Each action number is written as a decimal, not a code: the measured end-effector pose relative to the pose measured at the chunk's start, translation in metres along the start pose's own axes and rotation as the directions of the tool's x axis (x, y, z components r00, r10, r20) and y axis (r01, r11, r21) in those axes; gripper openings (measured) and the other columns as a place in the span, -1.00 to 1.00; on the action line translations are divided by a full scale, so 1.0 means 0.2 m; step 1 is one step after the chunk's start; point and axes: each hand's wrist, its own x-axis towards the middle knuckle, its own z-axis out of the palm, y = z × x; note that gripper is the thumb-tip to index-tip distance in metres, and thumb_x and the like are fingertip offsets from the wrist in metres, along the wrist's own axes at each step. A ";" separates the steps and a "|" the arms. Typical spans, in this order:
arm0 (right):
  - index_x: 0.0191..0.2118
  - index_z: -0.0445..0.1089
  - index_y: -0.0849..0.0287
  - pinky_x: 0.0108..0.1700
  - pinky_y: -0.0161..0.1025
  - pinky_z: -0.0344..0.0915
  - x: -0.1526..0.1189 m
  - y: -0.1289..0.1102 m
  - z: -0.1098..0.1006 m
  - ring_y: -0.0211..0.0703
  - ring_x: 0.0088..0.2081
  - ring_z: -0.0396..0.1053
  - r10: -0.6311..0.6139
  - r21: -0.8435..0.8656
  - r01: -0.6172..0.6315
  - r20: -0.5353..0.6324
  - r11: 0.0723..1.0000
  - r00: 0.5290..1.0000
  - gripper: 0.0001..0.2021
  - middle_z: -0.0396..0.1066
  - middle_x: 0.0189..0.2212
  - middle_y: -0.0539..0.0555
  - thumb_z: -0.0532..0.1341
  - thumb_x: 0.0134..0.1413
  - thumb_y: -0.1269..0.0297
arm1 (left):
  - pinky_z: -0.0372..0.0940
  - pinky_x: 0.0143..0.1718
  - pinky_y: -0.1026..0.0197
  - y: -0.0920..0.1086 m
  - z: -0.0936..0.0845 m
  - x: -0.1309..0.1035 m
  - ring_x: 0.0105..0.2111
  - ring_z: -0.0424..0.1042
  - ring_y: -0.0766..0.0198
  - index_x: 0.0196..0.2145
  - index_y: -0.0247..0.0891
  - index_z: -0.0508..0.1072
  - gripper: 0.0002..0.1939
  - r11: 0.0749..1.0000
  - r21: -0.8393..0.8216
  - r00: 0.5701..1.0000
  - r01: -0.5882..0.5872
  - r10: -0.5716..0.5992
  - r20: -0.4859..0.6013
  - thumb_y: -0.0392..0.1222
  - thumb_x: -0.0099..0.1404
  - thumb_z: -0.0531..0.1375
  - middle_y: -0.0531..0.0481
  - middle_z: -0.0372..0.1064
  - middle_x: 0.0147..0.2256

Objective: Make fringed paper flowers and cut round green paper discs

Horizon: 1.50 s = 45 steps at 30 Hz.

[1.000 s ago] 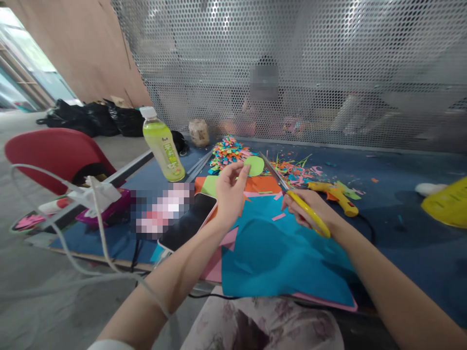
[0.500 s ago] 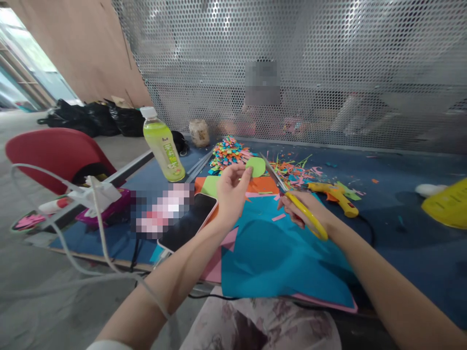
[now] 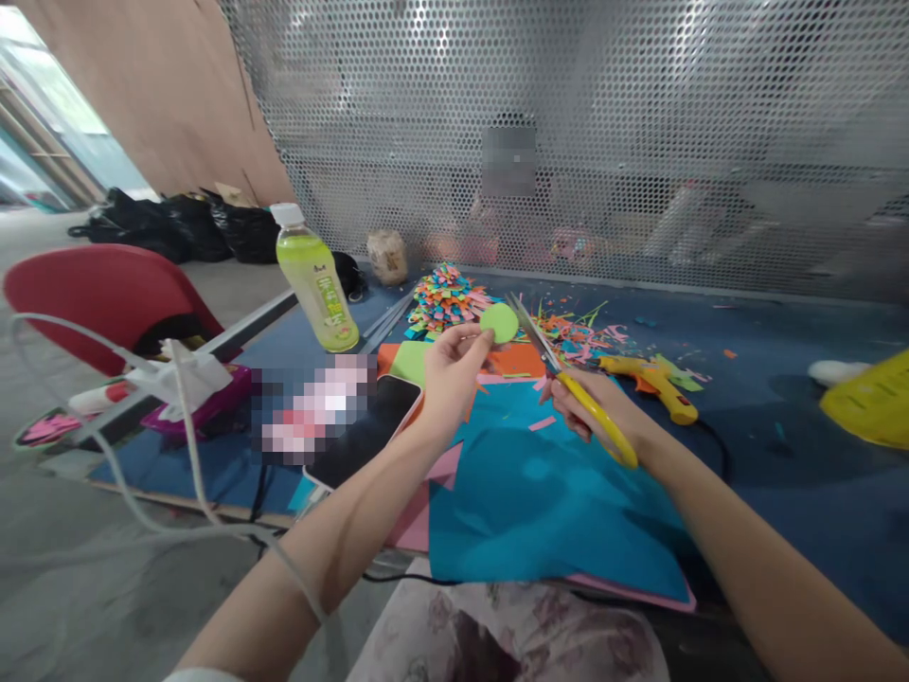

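A small round green paper piece is pinched between the thumb and fingers of my left hand. Scissors with yellow handles are gripped in my right hand, their blades slightly apart just right of the green piece. Beneath both hands lie a large blue sheet, pink sheets and an orange sheet. Behind my left hand stands a cone-shaped pile of multicoloured paper bits. Thin paper scraps are scattered beyond the scissors.
A yellow glue gun lies to the right. On the left are a drink bottle, a black-screened phone and white cables. A jar stands near the perforated metal panel. A yellow object is far right.
The green piece has a rounder outline and sits slightly turned in my left hand. The scissor blades are a little further apart. Small green snippets now lie on the blue sheet.
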 end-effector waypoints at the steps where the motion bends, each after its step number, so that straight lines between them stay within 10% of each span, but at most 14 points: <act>1: -0.39 0.23 0.13 -0.63 -0.28 0.08 0.00 0.00 0.00 -0.30 -0.66 0.10 0.002 0.000 -0.002 0.006 1.000 1.000 -0.57 0.07 -0.65 -0.10 0.02 0.07 -0.19 | 0.25 -0.58 0.33 0.00 0.00 0.00 -0.46 0.52 0.24 -0.45 -0.27 0.36 -0.75 1.000 -0.015 1.000 0.010 -0.010 -0.013 -0.12 -0.01 0.33 0.04 0.44 -0.57; 45: -0.49 0.16 0.12 -0.65 -0.31 0.00 0.00 -0.01 0.01 -0.34 -0.69 0.04 -0.009 -0.003 0.009 -0.026 1.000 1.000 -0.56 0.02 -0.68 -0.12 0.08 0.00 -0.20 | 0.31 -0.58 0.32 0.00 0.02 -0.04 -0.41 0.55 0.17 -0.46 -0.24 0.29 -0.74 0.998 -0.067 0.996 -0.005 0.011 0.084 -0.12 0.05 0.31 0.02 0.47 -0.57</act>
